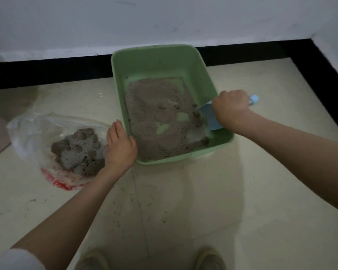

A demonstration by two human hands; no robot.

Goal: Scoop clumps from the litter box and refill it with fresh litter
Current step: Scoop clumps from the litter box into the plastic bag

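A green litter box [164,61] is set on the pale tiled floor [183,211], close to a white wall with a black skirting band. It is partly filled with grey-brown litter [154,121], and bare green patches of its bottom are exposed near the middle. Several dark clumps [196,114] are seen along the right side of the litter and near the front right corner. A light blue scoop [210,115] is gripped by the right hand [231,106], whose fingers are closed around the handle; the blade is lowered into the litter at the box's right wall. The left hand [120,145] is laid on the box's near left rim, with the thumb hooked inside and the other fingers stretched along the outside. Just left of the box, a clear plastic bag [37,129] with red print is spread on the floor, and a pile of scooped clumps [78,151] is held in it.
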